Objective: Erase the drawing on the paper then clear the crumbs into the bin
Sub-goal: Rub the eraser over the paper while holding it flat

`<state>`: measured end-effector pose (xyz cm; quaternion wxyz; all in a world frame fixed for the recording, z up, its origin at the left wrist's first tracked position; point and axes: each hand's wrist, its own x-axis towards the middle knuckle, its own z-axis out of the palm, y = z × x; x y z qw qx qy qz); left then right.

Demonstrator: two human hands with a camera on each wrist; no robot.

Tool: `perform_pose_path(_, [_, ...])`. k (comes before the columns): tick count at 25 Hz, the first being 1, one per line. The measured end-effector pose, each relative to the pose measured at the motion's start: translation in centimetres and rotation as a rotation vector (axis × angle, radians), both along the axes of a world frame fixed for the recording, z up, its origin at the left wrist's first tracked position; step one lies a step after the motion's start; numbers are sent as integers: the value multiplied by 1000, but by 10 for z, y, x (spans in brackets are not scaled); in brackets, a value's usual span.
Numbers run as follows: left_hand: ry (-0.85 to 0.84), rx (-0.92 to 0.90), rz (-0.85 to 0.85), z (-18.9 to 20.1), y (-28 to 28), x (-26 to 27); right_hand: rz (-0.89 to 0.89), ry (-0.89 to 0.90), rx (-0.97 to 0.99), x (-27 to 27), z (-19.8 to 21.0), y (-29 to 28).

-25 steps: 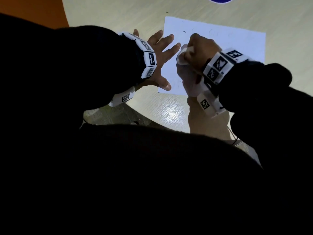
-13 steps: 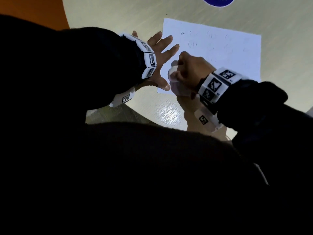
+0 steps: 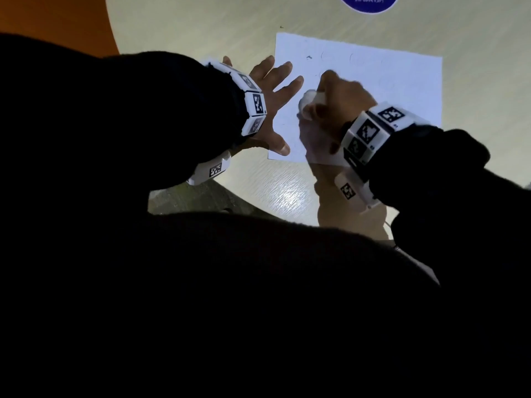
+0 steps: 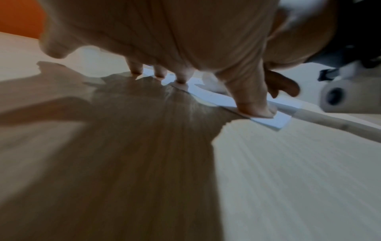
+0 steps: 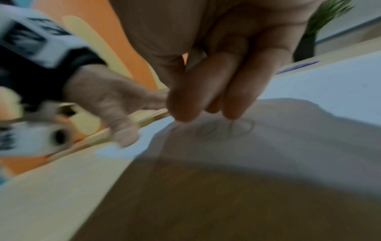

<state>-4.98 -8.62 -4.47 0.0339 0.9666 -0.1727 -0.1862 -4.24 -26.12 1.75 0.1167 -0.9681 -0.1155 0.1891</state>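
A white sheet of paper (image 3: pixel 388 90) lies on the pale wooden table (image 3: pixel 201 30), with faint pencil loops (image 5: pixel 226 128) still on it. My left hand (image 3: pixel 275 110) lies spread and flat on the sheet's left edge. Its fingertips (image 4: pixel 253 107) press the paper (image 4: pixel 274 121) down. My right hand (image 3: pixel 342 96) is curled round a white eraser (image 3: pixel 309 103) and holds it down on the left part of the sheet. In the right wrist view my fingers (image 5: pixel 206 91) touch the paper (image 5: pixel 329 88) over the loops; the picture is blurred.
A dark crumb (image 3: pixel 309 57) lies near the sheet's far left corner. A round blue sticker (image 3: pixel 367 2) sits on the table beyond the paper. The table's curved edge (image 3: pixel 115 44) runs on the left beside an orange surface (image 3: pixel 43 15). A green plant (image 5: pixel 321 19) stands past the table.
My right hand slid the eraser toward me along the sheet's left side, then back away again. The left hand has stayed pressed on the paper's edge.
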Motion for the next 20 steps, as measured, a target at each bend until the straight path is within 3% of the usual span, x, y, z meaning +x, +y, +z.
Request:
perform_pose_path(3, [13, 11, -6, 1, 0, 0, 89, 26, -50, -14, -3, 1])
perform_pose_path(6, [17, 8, -2, 4, -3, -2, -4, -105, -43, -5, 2, 0])
perform_pose_path(10, [7, 18, -5, 4, -1, -1, 122, 0, -52, -22, 1, 3])
perform_pose_path(13, [17, 7, -5, 6, -2, -3, 6, -95, -47, -8, 3, -2])
perform_pose_path(15, [13, 2, -2, 5, -2, -3, 38, -132, -43, -8, 3, -3])
perform_pose_path(18, [1, -5, -3, 4, 0, -2, 136, 2, -62, -18, 1, -2])
perform_pose_path(20, [-3, -7, -7, 3, -2, -4, 70, 30, -48, -6, 3, -5])
